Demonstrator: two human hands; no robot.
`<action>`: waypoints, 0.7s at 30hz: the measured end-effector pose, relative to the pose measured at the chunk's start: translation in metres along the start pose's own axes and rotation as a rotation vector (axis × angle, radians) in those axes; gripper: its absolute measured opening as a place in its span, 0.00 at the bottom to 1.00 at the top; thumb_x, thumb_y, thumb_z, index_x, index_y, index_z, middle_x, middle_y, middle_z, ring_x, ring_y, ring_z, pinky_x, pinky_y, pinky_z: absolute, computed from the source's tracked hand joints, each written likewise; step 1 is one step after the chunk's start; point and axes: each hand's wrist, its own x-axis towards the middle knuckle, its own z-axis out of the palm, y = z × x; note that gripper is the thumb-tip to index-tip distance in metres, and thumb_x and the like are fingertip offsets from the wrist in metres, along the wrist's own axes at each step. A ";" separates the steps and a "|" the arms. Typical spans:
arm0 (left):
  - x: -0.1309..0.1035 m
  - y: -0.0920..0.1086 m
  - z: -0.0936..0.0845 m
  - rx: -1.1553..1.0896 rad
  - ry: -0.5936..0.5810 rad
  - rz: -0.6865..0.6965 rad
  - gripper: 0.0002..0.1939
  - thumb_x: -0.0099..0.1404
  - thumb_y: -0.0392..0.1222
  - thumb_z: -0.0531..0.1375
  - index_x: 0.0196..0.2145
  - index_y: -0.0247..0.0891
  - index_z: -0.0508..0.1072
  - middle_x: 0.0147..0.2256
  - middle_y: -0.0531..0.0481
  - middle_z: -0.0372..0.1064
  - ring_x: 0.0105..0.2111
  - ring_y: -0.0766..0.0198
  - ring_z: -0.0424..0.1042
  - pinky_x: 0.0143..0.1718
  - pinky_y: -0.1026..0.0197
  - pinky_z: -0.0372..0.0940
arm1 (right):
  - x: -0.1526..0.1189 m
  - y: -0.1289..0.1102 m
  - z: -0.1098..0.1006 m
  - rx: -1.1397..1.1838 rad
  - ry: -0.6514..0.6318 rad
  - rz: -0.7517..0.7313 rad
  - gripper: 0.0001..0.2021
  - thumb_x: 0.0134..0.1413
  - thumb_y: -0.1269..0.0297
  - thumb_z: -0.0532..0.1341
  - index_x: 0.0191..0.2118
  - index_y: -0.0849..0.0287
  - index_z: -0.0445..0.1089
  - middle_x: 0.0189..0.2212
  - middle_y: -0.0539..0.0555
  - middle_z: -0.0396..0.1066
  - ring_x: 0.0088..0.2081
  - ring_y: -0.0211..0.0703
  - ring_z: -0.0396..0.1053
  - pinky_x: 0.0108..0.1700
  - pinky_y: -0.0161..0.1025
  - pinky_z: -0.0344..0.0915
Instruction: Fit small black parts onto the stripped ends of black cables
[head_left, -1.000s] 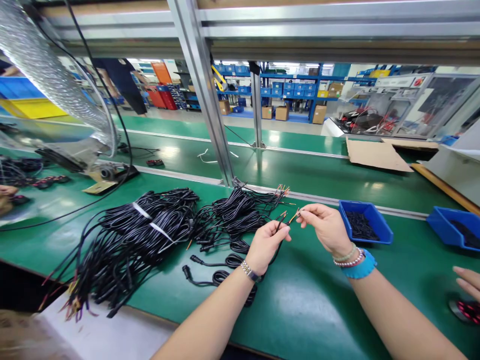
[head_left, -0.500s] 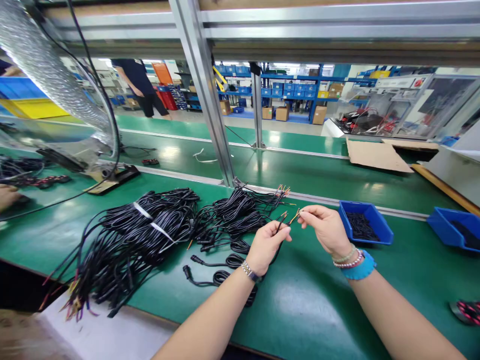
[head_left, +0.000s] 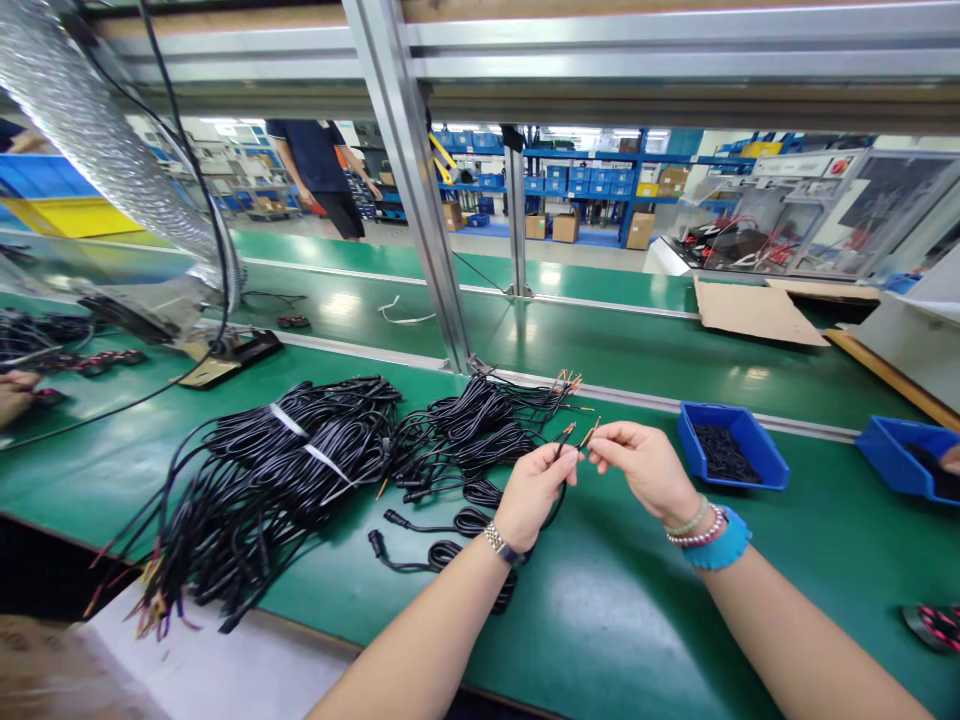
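Note:
My left hand is closed around a black cable near its end, where thin wires with bare copper-coloured tips stick up past the fingers. Close beside it, my right hand pinches one of these thin wire ends between thumb and fingertips. Coiled black cables lie just behind the left hand, their stripped ends pointing right. Below the left wrist are more coils, with a round black connector at one end. A blue bin of small black pieces stands right of my right hand.
A large bundle of black cables with white ties lies on the green table at left. A metal post rises behind. Other people's hands show at the left edge and by a second blue bin at right.
My right fingers have slid down the wire ends, closer to my left hand. Another person's hand has appeared at the right bin, and a person in the background has moved right.

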 end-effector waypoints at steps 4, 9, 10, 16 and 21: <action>-0.001 0.000 -0.001 -0.013 -0.051 -0.042 0.15 0.55 0.50 0.57 0.29 0.33 0.68 0.19 0.56 0.55 0.17 0.76 0.45 0.17 0.68 0.37 | 0.001 -0.009 -0.011 -0.033 0.144 -0.119 0.09 0.43 0.64 0.63 0.31 0.63 0.68 0.24 0.51 0.70 0.24 0.35 0.67 0.28 0.35 0.65; -0.001 0.001 0.000 -0.002 -0.086 -0.067 0.15 0.56 0.50 0.57 0.29 0.33 0.68 0.19 0.56 0.54 0.17 0.76 0.45 0.17 0.68 0.36 | -0.001 -0.015 -0.012 -0.084 0.181 -0.212 0.08 0.44 0.64 0.63 0.31 0.62 0.68 0.24 0.51 0.70 0.24 0.36 0.68 0.28 0.36 0.67; -0.001 0.001 0.000 0.000 -0.089 -0.069 0.15 0.56 0.50 0.57 0.29 0.33 0.68 0.19 0.56 0.54 0.17 0.76 0.45 0.17 0.68 0.36 | -0.001 -0.016 -0.011 -0.091 0.177 -0.221 0.08 0.44 0.64 0.63 0.31 0.62 0.67 0.24 0.51 0.70 0.24 0.36 0.68 0.28 0.36 0.68; -0.001 0.001 0.000 0.002 -0.093 -0.079 0.15 0.56 0.50 0.57 0.29 0.33 0.68 0.19 0.56 0.54 0.17 0.76 0.45 0.17 0.68 0.36 | -0.002 -0.015 -0.008 -0.106 0.174 -0.230 0.07 0.45 0.65 0.62 0.32 0.62 0.67 0.25 0.51 0.70 0.24 0.35 0.67 0.27 0.35 0.68; -0.001 0.002 0.000 -0.008 -0.089 -0.083 0.15 0.55 0.50 0.58 0.29 0.33 0.68 0.19 0.56 0.54 0.17 0.76 0.46 0.17 0.68 0.36 | -0.002 -0.013 -0.012 -0.116 0.120 -0.221 0.08 0.45 0.65 0.62 0.33 0.62 0.67 0.26 0.52 0.69 0.25 0.35 0.67 0.28 0.35 0.68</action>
